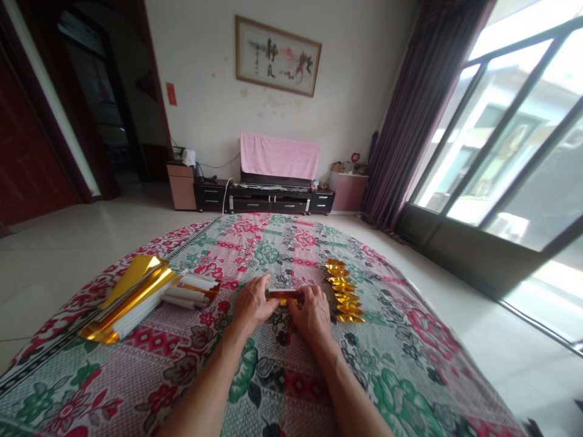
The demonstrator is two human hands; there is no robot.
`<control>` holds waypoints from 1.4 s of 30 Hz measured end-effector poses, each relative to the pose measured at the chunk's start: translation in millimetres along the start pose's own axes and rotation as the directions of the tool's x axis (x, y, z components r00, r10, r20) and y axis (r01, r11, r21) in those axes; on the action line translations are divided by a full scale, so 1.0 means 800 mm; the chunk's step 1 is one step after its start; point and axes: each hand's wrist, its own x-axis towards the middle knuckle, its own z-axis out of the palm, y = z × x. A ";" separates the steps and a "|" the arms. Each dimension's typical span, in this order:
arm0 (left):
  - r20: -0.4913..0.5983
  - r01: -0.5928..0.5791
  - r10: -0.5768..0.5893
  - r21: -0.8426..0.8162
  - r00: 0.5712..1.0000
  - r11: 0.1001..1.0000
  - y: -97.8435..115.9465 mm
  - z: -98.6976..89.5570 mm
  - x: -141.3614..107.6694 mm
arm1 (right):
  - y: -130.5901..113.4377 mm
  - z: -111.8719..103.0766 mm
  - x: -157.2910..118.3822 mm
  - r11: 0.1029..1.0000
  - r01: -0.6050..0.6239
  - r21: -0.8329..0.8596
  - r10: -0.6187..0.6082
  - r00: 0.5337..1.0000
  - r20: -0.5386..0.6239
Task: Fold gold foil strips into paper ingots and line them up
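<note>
Between my two hands, low over the patterned cloth, is a small piece of gold foil paper with a pale edge along its far side. My left hand pinches its left end, thumb toward me. On the right end, my right hand grips with bent fingers and thumb. To the right of my right hand, a row of folded gold paper ingots runs away from me. Left of my left hand lie large curled gold foil sheets and a stack of smaller rolled sheets.
A round table under a flowered cloth spreads before me. Beyond it, a low black TV cabinet carries a screen draped with a pink cloth. A framed picture hangs above. Purple curtains and glass doors stand at right.
</note>
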 end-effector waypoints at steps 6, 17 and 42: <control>0.080 -0.027 0.039 -0.146 0.996 0.989 -0.018 -0.009 0.004 | 0.000 -0.003 0.000 0.999 0.029 0.013 -0.029 1.000 0.011; 0.063 -0.104 0.115 -0.158 0.991 0.982 -0.016 -0.017 0.002 | 0.001 -0.002 0.001 0.996 0.063 0.067 -0.064 0.998 0.016; 0.011 -0.182 0.188 -0.203 0.982 0.962 -0.014 -0.015 0.004 | -0.003 -0.003 0.000 0.957 0.203 0.208 -0.206 0.978 -0.007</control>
